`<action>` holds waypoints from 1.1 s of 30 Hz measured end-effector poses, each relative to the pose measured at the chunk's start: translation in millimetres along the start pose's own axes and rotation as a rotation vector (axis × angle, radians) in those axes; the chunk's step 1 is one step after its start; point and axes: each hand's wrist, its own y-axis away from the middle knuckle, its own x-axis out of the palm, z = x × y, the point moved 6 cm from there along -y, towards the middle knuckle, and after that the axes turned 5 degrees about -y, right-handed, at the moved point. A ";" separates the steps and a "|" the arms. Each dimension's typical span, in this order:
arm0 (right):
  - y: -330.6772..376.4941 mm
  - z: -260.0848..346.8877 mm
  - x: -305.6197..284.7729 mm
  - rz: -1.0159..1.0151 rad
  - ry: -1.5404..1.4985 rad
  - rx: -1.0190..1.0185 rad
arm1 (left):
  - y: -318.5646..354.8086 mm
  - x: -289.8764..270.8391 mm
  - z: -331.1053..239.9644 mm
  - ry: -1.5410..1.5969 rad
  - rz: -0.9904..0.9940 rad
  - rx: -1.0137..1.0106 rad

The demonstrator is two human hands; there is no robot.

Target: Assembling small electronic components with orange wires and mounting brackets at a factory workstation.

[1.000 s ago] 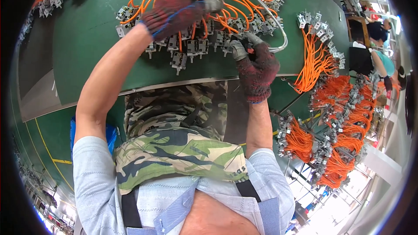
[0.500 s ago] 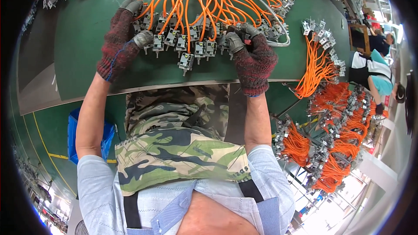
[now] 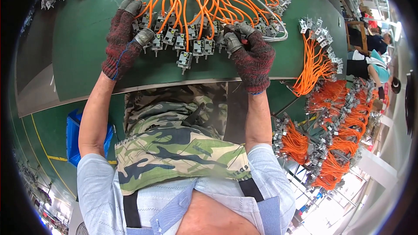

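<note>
Small grey switch-like blocks (image 3: 184, 60) with yellow-green marks lie in a staggered cluster on the green tabletop (image 3: 87, 69), each on an orange cable (image 3: 186, 21). My left hand (image 3: 124, 39), in a dark red knitted glove with grey-taped fingertips, rests at the cluster's left end. Its thumb touches a block and its fingers are spread apart from the thumb against the outermost cables. At the right end, my right hand (image 3: 254, 58), gloved alike, is closed with thumb and fingers near each other. A dark piece (image 3: 228, 28) shows at its fingertips, mostly hidden.
A looped pale cable (image 3: 278, 38) lies right of the cluster. Another orange-cabled bundle (image 3: 314, 63) is on the table's right side, with more bundles (image 3: 339, 135) hanging on a rack beyond. A blue bin (image 3: 74, 137) stands below left. A co-worker (image 3: 376, 69) is at far right.
My left hand has shifted slightly right, its thumb nearer the blocks. The right hand has turned a little, and the red bit seen at its fingers no longer shows.
</note>
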 end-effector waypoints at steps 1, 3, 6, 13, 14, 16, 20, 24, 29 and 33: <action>0.1 -1.6 0.1 0.013 -0.010 0.039 | 0.4 -0.1 0.6 0.010 -0.010 0.006; 0.3 -3.6 2.6 0.027 -0.020 0.076 | 1.0 1.7 3.1 0.005 -0.015 0.001; 3.1 -15.0 1.3 -0.111 -0.454 0.229 | 1.8 2.0 5.0 -0.008 -0.031 0.011; -1.5 -8.9 1.4 -0.029 -0.104 0.180 | 2.0 -0.6 0.9 -0.066 -0.038 0.017; -1.8 -9.1 1.5 -0.024 -0.076 0.172 | 1.8 -0.6 1.9 -0.065 -0.039 0.017; -1.2 -3.0 0.9 -0.010 -0.047 0.169 | 1.5 -0.4 1.7 -0.110 -0.042 0.045; 0.0 25.6 8.5 -0.054 -0.042 0.064 | 2.8 0.5 2.5 -0.098 -0.056 0.039; -4.3 26.9 15.5 -0.087 0.027 -0.013 | 1.7 0.8 4.1 -0.095 -0.064 0.051; -6.8 12.8 20.3 -0.054 0.006 0.048 | 1.0 0.5 1.6 -0.155 -0.065 0.067; -7.7 14.0 20.7 -0.049 0.052 -0.005 | 1.5 0.4 2.3 -0.140 -0.075 0.070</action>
